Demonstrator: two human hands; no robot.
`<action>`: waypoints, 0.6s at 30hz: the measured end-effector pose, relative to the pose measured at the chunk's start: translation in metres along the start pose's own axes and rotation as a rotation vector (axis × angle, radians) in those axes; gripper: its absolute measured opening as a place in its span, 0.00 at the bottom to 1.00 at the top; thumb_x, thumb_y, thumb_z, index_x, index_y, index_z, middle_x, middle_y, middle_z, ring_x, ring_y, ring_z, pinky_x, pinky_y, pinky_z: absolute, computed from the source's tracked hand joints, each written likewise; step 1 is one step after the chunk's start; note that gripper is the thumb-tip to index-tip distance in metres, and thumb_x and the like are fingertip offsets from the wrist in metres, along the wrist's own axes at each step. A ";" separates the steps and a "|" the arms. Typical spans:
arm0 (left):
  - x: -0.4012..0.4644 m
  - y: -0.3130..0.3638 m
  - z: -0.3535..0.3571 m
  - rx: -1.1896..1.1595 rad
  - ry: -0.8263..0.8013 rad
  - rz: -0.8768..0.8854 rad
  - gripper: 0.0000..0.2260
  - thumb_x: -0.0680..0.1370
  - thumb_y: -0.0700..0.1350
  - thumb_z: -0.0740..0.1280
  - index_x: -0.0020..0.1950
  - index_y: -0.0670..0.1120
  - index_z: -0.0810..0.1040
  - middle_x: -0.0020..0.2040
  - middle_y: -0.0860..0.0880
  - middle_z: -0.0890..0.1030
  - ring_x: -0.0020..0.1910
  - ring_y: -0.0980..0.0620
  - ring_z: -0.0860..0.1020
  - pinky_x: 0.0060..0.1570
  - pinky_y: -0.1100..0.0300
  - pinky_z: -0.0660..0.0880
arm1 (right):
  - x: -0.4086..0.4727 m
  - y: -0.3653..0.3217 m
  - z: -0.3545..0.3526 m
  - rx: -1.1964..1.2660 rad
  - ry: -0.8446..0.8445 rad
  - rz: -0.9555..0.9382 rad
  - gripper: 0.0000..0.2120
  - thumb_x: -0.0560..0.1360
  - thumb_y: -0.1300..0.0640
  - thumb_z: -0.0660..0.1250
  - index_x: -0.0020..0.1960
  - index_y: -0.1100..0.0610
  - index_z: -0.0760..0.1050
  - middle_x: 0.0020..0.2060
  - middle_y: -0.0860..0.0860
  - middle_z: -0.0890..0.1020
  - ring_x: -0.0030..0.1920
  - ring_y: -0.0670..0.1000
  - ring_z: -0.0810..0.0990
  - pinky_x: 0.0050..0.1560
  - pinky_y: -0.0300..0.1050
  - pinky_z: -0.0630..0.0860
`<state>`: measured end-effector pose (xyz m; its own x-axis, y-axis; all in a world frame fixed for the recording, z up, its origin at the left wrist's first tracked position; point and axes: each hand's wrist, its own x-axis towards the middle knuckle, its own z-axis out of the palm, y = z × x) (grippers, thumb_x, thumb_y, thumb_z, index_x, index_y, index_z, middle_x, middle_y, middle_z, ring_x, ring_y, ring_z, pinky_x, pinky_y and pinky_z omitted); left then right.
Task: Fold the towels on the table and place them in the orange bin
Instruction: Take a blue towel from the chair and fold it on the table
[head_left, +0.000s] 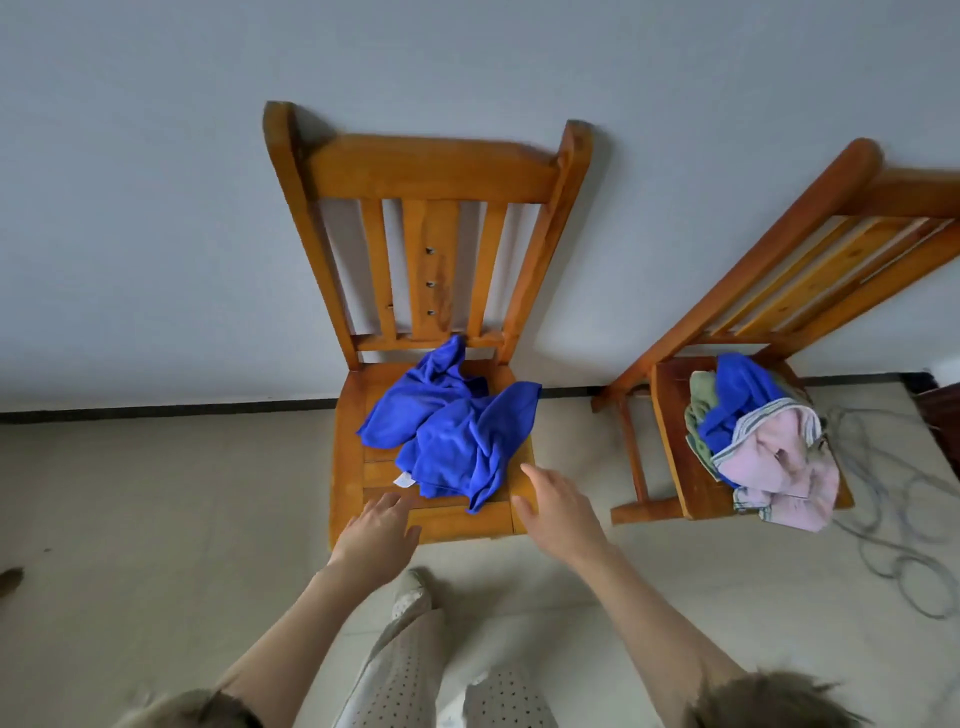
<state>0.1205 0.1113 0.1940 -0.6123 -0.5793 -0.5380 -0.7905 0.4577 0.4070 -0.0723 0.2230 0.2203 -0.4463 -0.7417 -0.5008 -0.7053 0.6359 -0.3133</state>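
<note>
The crumpled blue towel (457, 431) is lying on the near wooden chair (353, 467). Both hands — left hand (376, 535) and right hand (558, 512) — are being held spread, empty, just short of it. Two adjacent corners are best pinched and lifted apart — no orange bin is being shown.

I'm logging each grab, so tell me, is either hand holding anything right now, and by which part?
Nothing is held. The left hand and right hand are both open, reaching toward the crumpled blue towel on the chair.
</note>
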 end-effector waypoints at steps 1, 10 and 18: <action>0.007 0.004 0.007 0.004 -0.029 0.003 0.19 0.80 0.48 0.58 0.71 0.51 0.65 0.70 0.51 0.68 0.68 0.48 0.67 0.63 0.55 0.67 | 0.008 0.008 0.005 0.021 -0.020 0.020 0.24 0.80 0.51 0.56 0.74 0.55 0.59 0.70 0.53 0.68 0.68 0.55 0.67 0.66 0.48 0.65; 0.087 0.019 0.081 -0.122 0.006 -0.082 0.15 0.80 0.43 0.58 0.67 0.48 0.71 0.65 0.51 0.73 0.64 0.50 0.71 0.57 0.56 0.71 | 0.104 0.079 0.053 0.110 -0.169 0.043 0.22 0.81 0.51 0.55 0.73 0.56 0.60 0.67 0.53 0.71 0.67 0.53 0.69 0.65 0.48 0.68; 0.187 0.043 0.147 -0.049 0.159 -0.061 0.10 0.70 0.40 0.73 0.50 0.41 0.79 0.45 0.44 0.79 0.44 0.40 0.79 0.37 0.50 0.75 | 0.185 0.121 0.105 0.157 -0.091 -0.101 0.17 0.80 0.55 0.58 0.68 0.56 0.69 0.59 0.53 0.77 0.59 0.54 0.76 0.60 0.49 0.73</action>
<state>-0.0261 0.1221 0.0025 -0.5541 -0.7062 -0.4407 -0.8234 0.3871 0.4150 -0.1823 0.1856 0.0050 -0.3209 -0.7857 -0.5289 -0.6466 0.5898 -0.4838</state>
